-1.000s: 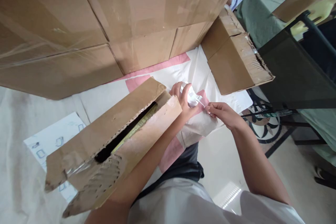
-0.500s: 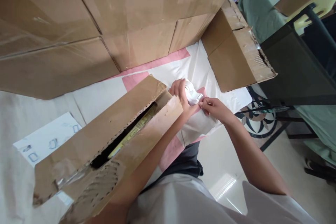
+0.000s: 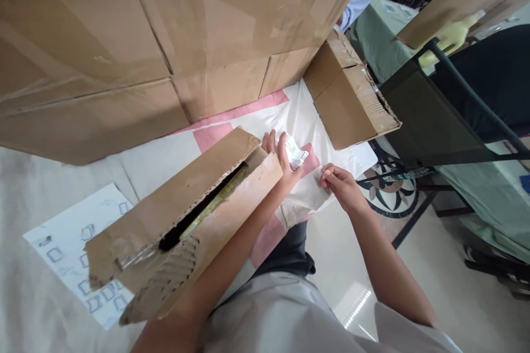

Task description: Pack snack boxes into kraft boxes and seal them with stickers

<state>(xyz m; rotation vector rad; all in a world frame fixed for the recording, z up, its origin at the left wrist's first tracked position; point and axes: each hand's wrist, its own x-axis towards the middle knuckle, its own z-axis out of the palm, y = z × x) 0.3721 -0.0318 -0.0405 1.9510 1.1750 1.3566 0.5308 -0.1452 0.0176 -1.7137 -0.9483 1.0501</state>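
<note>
Right hand (image 3: 337,183) has pulled off the small white plastic item (image 3: 295,151) and curls loosely with nothing in it, while left hand (image 3: 281,157) grips it steady above the cloth-covered table (image 3: 265,116), beside the torn cardboard box (image 3: 186,220).

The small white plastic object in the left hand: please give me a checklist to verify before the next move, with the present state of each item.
1. Left hand grips the small white plastic object: ok, fingers wrap it.
2. Right hand is off the object: ok, it is apart from it, fingers curled.
3. Right hand holds something: cannot tell, too small to see.
4. White and pink sheet lies under both hands: ok.
5. Long torn brown cardboard box is open: ok, a dark slot shows along its top, beside the left forearm.
6. Small brown cardboard box is away from the hands: ok, it lies beyond them.
</note>
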